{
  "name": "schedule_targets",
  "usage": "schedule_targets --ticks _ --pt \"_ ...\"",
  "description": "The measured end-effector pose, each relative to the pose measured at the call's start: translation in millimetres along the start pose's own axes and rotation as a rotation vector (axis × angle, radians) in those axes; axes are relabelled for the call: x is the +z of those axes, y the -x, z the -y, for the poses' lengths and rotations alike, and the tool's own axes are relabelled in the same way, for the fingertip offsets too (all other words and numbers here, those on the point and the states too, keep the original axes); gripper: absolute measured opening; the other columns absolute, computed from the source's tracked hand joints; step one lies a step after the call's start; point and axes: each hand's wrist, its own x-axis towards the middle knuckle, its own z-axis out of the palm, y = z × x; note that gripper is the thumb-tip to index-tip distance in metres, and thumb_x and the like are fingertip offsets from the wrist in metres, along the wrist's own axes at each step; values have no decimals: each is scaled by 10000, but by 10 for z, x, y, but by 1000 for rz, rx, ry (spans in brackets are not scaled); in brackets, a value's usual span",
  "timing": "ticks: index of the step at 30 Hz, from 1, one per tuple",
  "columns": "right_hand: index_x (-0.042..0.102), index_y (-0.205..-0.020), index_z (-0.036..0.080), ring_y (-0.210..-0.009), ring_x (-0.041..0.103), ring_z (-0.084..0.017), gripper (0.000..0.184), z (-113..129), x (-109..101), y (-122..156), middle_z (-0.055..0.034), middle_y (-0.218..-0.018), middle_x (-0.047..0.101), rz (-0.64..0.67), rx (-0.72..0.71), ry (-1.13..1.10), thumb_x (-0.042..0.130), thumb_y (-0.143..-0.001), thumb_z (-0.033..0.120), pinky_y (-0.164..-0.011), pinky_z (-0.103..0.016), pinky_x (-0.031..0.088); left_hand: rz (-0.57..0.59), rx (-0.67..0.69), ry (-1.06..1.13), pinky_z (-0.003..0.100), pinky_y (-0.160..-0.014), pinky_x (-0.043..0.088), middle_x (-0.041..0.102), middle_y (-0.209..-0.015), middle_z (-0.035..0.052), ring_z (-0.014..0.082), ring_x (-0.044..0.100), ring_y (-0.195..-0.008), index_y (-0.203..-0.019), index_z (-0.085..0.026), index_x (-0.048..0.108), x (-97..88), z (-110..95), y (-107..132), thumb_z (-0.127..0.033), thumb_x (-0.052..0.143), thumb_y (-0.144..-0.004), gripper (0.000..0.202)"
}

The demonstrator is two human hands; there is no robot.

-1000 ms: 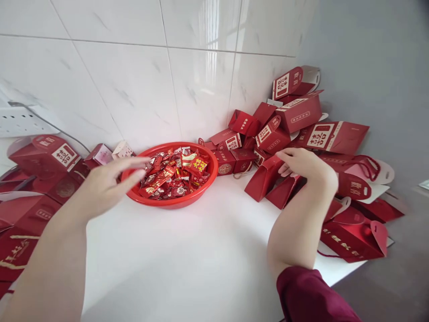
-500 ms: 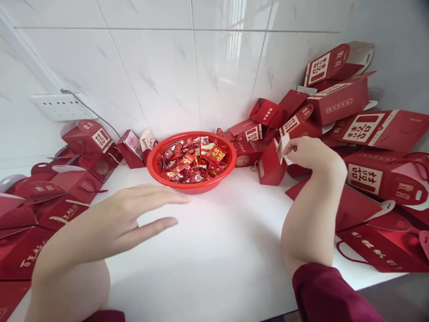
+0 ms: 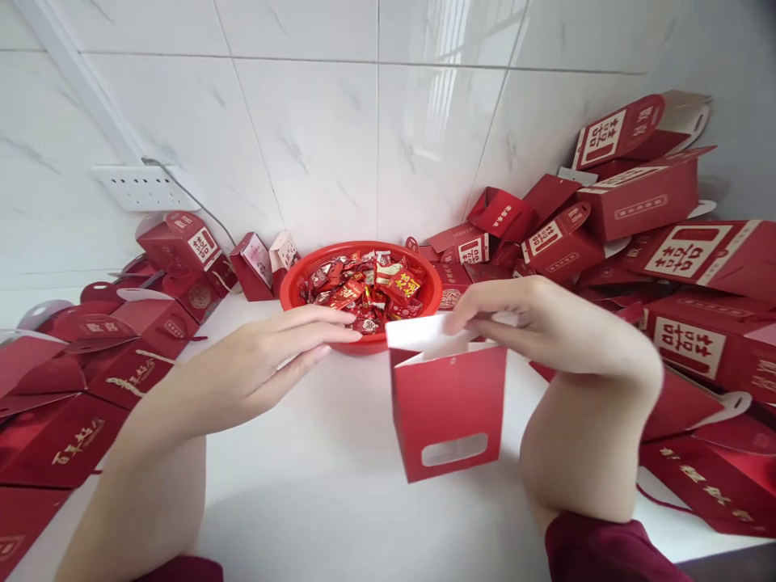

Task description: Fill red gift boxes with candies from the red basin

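Note:
My right hand (image 3: 539, 327) pinches the top flap of a small red gift box (image 3: 449, 408) with a white inside and a cut-out window, holding it upright over the white counter (image 3: 339, 501) in front of me. My left hand (image 3: 272, 360) is open, fingers stretched toward the box and just short of it, holding nothing. Right behind both hands sits a red plastic basket (image 3: 309, 279) full of red-wrapped candies (image 3: 367, 287).
A heap of red gift boxes (image 3: 643, 198) lies piled against the tiled wall at the right. More red boxes (image 3: 121, 347) cover the counter's left side. A white power strip (image 3: 142, 187) with a cable hangs on the wall at the left.
My right hand has lifted a red box out of the right pile and brought it to the middle. My left hand drew back from the basket, then moved toward the box.

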Motion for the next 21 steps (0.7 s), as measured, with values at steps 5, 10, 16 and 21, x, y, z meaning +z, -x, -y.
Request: schedule_targets --ticks 5,10,16,21 --pt "708 -982 216 -835 681 -147 240 130 294 -304 -18 -962 739 72 -227 -71 514 -904 97 -751 -256 513 -168 76 40 343 -1124 443 560 -1431 19 219 538 -1313 -1237 -271 625 37 -32 -39 -226 470 -990 295" --pt "718 -979 220 -883 676 -162 333 58 580 -498 -12 -988 740 232 -164 -10 480 -861 19 -787 -272 488 17 151 54 294 -1064 460 608 -1365 13 192 577 -1245 -1131 -253 662 163 4 -169 -200 405 -1008 289" --pt "713 -1026 214 -927 655 -188 259 59 655 -557 -45 -1059 707 305 -104 -3 478 -946 141 -794 -297 472 115 41 45 290 -923 492 567 -1365 26 198 628 -1094 -1133 -267 673 297 54 -315 -262 402 -1011 297" --pt "681 -1094 245 -889 618 -187 259 143 599 -474 -36 -1056 639 407 -157 -3 714 -837 247 -732 -273 474 319 34 103 317 -935 490 606 -1287 7 247 615 -1132 -1116 -320 683 186 47 -257 -506 607 -903 293"
